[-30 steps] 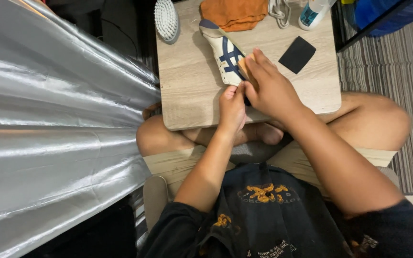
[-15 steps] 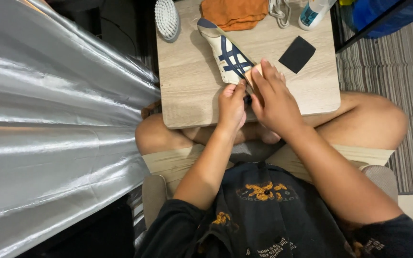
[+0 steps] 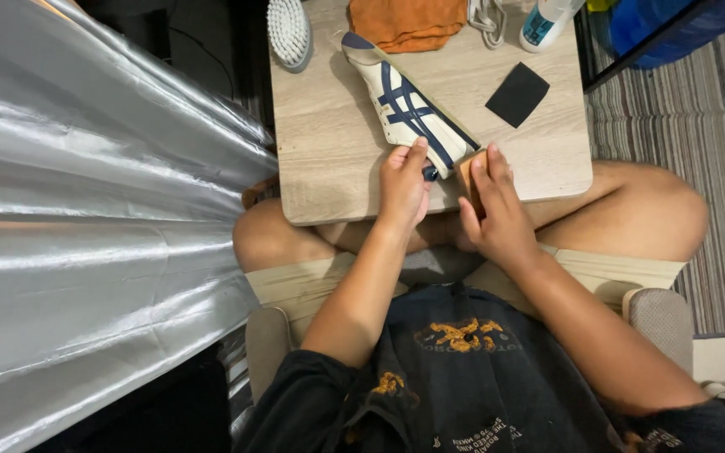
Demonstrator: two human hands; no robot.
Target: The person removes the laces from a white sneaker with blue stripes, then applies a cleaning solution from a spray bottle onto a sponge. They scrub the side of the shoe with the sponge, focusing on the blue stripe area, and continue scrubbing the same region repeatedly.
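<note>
A cream sneaker with navy stripes point(image 3: 404, 105) lies on its side on the small wooden table point(image 3: 337, 159), toe pointing away from me. My left hand point(image 3: 403, 186) grips the sneaker's heel end, thumb along its side. My right hand point(image 3: 495, 214) holds a small tan block point(image 3: 466, 169) just beside the heel, at the table's near edge. Whether the block touches the shoe I cannot tell.
On the table's far side lie a white bristle brush point(image 3: 289, 32), an orange cloth point(image 3: 407, 23), white laces point(image 3: 487, 15) and a bottle point(image 3: 547, 18). A black square pad point(image 3: 518, 94) sits to the right. Silver sheeting point(image 3: 94, 218) fills the left; striped rug point(image 3: 681, 117) on the right.
My right hand has drawn back off the sneaker's heel toward me with the tan block. The sneaker's whole side now shows; my left hand stays on the heel.
</note>
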